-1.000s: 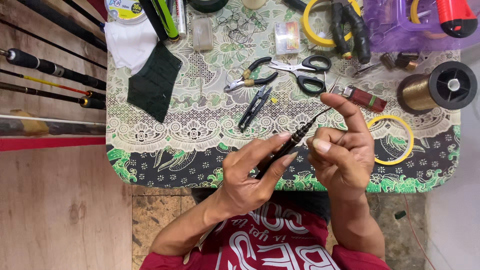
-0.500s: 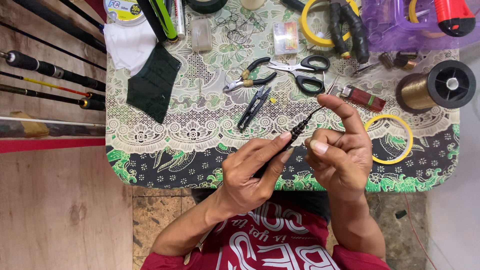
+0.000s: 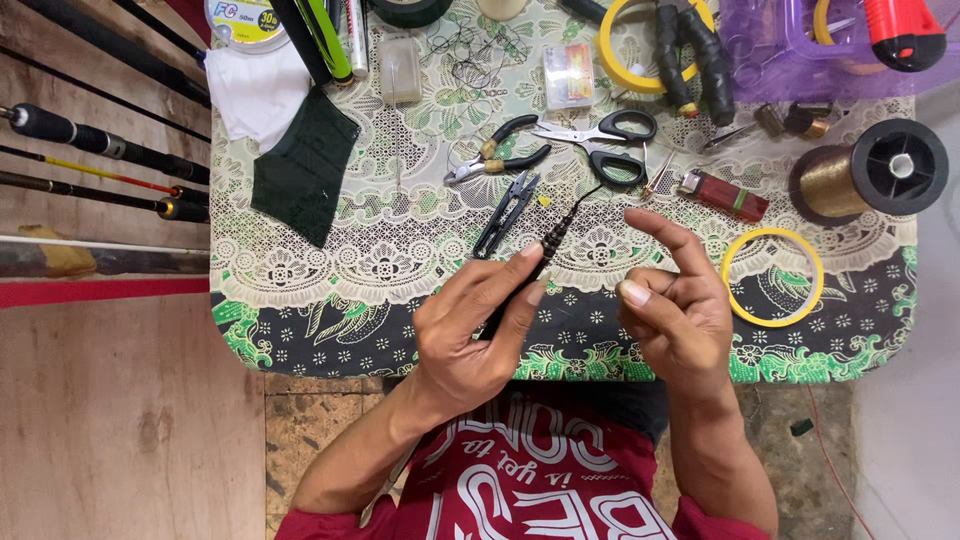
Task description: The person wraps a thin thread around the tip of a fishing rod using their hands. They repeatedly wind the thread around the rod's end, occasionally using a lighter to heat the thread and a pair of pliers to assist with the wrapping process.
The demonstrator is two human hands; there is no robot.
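Observation:
My left hand (image 3: 475, 325) grips a thin black rod tip (image 3: 556, 232) that points up and to the right over the table. Its thumb and forefinger pinch the ridged black section. My right hand (image 3: 675, 300) hovers just to the right of the rod tip, fingers half curled and forefinger raised; whether it pinches a fine thread I cannot tell. Small black thread snips (image 3: 505, 212) lie on the lace cloth just above my left hand. Black-handled scissors (image 3: 605, 145) and small pliers (image 3: 500, 155) lie further up.
A lace cloth covers the small table (image 3: 300, 320). On it lie a yellow tape ring (image 3: 772, 277), a red lighter (image 3: 725, 195), a spool of gold thread (image 3: 870, 172), a dark green cloth (image 3: 300, 172) and a purple plastic box (image 3: 790, 50). Several fishing rods (image 3: 100, 150) lie at left.
My left hand has drawn the rod tip down and slightly left. My right hand has moved away from the rod tip, and a gap now shows between them.

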